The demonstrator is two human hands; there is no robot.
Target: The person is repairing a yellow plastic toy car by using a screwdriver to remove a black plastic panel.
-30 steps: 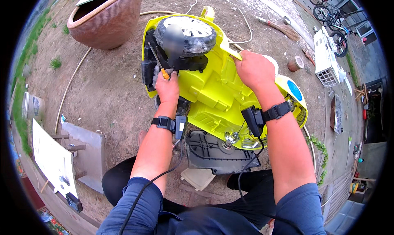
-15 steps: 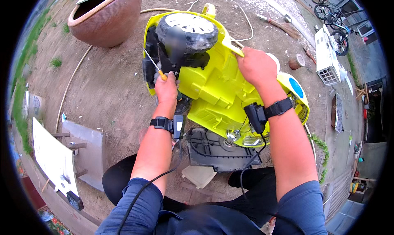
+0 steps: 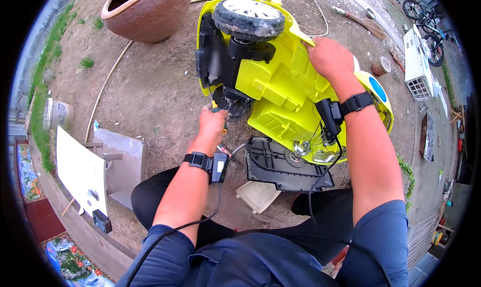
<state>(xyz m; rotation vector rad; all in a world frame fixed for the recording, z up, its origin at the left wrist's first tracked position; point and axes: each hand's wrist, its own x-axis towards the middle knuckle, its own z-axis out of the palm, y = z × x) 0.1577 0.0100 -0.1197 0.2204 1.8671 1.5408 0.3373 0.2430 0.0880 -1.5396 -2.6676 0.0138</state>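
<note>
A bright yellow toy ride-on car body (image 3: 280,81) lies tipped on the ground with its hollow underside toward me. Its upper wheel (image 3: 249,20) has a white hub and a dusty black tyre; a black plastic housing (image 3: 216,54) sits beside it. My right hand (image 3: 331,59) is closed round the body's upper rim. Lower left, my left hand (image 3: 212,122) is wrapped round a yellow-handled screwdriver (image 3: 215,106), close to a dark lower wheel (image 3: 233,105). The screwdriver's shaft cannot be made out clearly.
In front of my knees lie a black ribbed plastic panel (image 3: 280,169) and a cream tray-like piece (image 3: 258,196). To the left are a white board (image 3: 80,172) and a grey panel (image 3: 123,159). A large clay pot (image 3: 150,16) stands far left; a broom (image 3: 363,25) lies far right.
My left hand, with the screwdriver, has come down from the black housing to beside the lower wheel. My right hand keeps its grip on the rim. The whole view has shifted.
</note>
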